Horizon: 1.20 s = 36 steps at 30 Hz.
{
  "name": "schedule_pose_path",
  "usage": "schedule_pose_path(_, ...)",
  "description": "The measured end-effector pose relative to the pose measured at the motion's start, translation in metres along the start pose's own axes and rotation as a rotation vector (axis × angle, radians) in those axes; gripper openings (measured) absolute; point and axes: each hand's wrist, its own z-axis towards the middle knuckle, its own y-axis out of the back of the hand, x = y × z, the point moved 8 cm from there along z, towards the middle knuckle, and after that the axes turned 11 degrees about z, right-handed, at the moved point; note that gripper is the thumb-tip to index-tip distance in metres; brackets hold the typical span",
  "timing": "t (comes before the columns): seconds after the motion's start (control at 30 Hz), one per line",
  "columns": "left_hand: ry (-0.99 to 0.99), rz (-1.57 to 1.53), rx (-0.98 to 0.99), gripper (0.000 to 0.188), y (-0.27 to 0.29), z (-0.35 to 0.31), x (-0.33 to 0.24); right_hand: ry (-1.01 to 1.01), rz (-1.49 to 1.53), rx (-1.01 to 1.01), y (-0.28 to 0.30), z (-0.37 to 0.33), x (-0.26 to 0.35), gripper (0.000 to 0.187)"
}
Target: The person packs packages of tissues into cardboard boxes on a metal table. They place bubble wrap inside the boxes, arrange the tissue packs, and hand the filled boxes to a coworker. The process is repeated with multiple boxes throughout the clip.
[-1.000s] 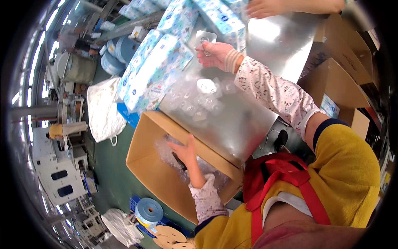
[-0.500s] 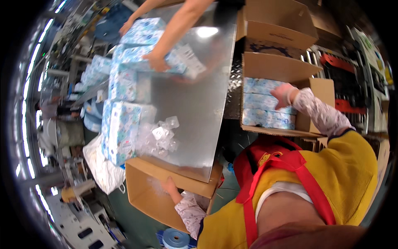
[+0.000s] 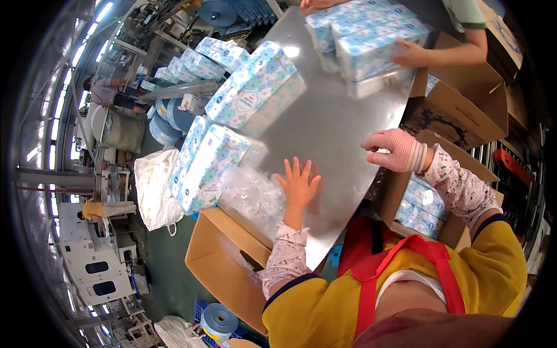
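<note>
Head view: left hand [image 3: 299,188] is spread wide, nothing in it, over the metal tabletop [image 3: 325,130]; can't tell if it's touching. Gloved right hand [image 3: 400,151] is loosely curved, no object visible, near an open carton [image 3: 387,200]. Blue floral packs [image 3: 419,210] are already in there, but more wrapped packs [image 3: 249,87] sit along the table's left, beyond the clear plastic pieces [image 3: 252,191]. Co-worker's hand [image 3: 409,53] is on another bunch [image 3: 380,40]. Decent open metal mid-table; table edge and carton walls look tight by the right hand.
</note>
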Motion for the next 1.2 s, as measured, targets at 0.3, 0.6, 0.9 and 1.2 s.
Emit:
schedule_pose_path(0.3, 0.034, -0.082, -0.289, 0.074, 0.058, 0.18, 0.104, -0.066, -0.575, -0.206, 0.015, 0.287, -0.035, 0.051)
schedule_pose_path(0.6, -0.023, 0.233, 0.008, 0.106, 0.027, 0.347, 0.147, -0.42, -0.804, -0.24, 0.018, 0.488, -0.123, 0.084)
schedule_pose_path(0.9, 0.187, -0.057, -0.156, 0.088, 0.058, 0.407, 0.076, -0.856, -0.622, -0.443, 0.171, 0.236, -0.186, 0.091)
schedule_pose_path(1.2, -0.047, -0.368, 0.191, 0.108, 0.017, 0.386, 0.145, -0.929, 0.839, -0.638, -0.036, -0.026, -0.127, 0.077)
